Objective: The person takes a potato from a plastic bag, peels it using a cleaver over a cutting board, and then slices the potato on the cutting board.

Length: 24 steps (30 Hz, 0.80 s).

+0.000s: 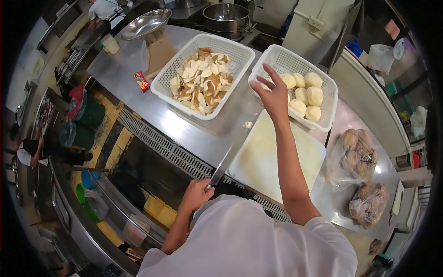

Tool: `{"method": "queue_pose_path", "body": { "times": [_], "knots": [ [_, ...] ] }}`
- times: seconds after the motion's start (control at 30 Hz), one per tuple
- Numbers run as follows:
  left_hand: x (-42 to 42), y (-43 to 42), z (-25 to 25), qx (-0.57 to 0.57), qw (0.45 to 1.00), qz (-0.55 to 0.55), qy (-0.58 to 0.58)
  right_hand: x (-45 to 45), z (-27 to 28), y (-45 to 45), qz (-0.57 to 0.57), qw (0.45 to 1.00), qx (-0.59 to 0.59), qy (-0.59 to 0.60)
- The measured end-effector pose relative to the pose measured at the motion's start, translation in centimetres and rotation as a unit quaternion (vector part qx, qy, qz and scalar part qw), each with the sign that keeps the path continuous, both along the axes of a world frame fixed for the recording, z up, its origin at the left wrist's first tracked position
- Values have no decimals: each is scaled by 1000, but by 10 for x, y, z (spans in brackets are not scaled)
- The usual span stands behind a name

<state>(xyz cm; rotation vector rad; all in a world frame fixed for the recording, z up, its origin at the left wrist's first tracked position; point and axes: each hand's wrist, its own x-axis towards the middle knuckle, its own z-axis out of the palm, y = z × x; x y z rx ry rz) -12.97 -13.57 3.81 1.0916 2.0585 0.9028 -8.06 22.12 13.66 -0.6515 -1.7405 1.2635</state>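
My left hand [195,195] is wrapped round the handle of a long knife [227,161], whose blade points up and away beside the cutting board's left edge. My right hand [273,94] has its fingers apart over the near left side of a white basket [326,119] that holds several peeled, pale round pieces [315,96]. Nothing shows in its grasp; its palm side is partly hidden. Below that basket lies a white cutting board [272,154] with no food on it. Another white basket [210,114] holds peelings and cut pieces [203,81].
A scale with a metal pan [146,24] and a red packet [141,81] stand left of the peelings. Two plastic bags of brown produce [357,154] [368,203] lie at the right. Other people [105,10] [34,150] are at the far left.
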Motion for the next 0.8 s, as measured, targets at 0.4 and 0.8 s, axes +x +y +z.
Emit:
{"method": "queue_pose_path", "body": {
  "times": [0.4, 0.8],
  "knots": [
    [12, 66, -20, 63, 967, -211, 129, 145, -80, -32, -147, 984, -100, -21],
    [57, 163, -66, 186, 929, -291, 134, 213, -107, -54, -238, 956, -167, -32]
  ]
}}
